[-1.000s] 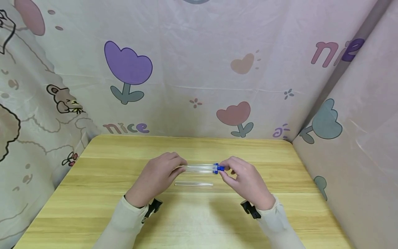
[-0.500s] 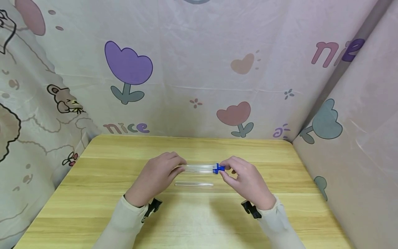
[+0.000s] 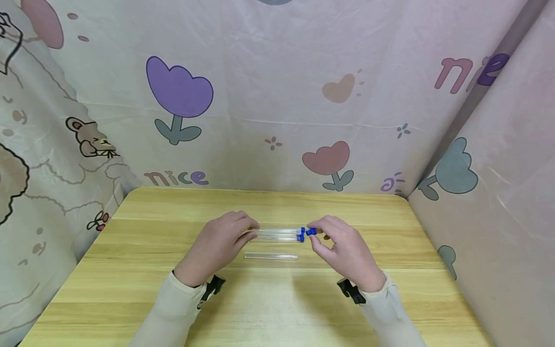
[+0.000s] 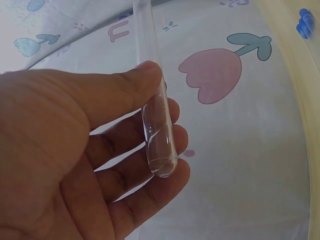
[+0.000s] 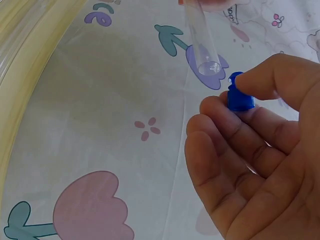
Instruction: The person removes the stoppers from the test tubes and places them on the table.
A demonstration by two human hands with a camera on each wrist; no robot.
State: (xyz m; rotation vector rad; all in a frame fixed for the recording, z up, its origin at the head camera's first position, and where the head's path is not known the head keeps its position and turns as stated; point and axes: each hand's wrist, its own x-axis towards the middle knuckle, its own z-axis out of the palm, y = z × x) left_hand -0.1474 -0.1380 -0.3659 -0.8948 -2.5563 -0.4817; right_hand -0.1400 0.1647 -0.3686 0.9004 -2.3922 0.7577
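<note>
My left hand [image 3: 227,243] holds a clear test tube [image 4: 159,132] level, thumb on one side and fingers behind its rounded end. The tube's uncovered mouth points right, toward my right hand [image 3: 344,248]. Between thumb and fingertips, that hand pinches a small blue stopper [image 5: 241,101]. A short gap separates the stopper from the tube's mouth in the right wrist view. Blue caps [image 3: 301,237] show beside the tube's mouth in the head view; in the left wrist view, blue caps [image 4: 304,24] lie at the upper right. Another clear tube [image 3: 270,256] without a cap lies nearer to me.
The light wooden table [image 3: 277,303] reaches back to a printed curtain [image 3: 260,96] with flowers and lettering. More printed cloth [image 3: 498,217] hangs along the right side. Black wrist mounts [image 3: 351,291] sit at both cuffs.
My right hand has shifted slightly right and up with the blue stopper, widening the gap to the blue caps in the head view. My left hand and the loose tube have hardly moved.
</note>
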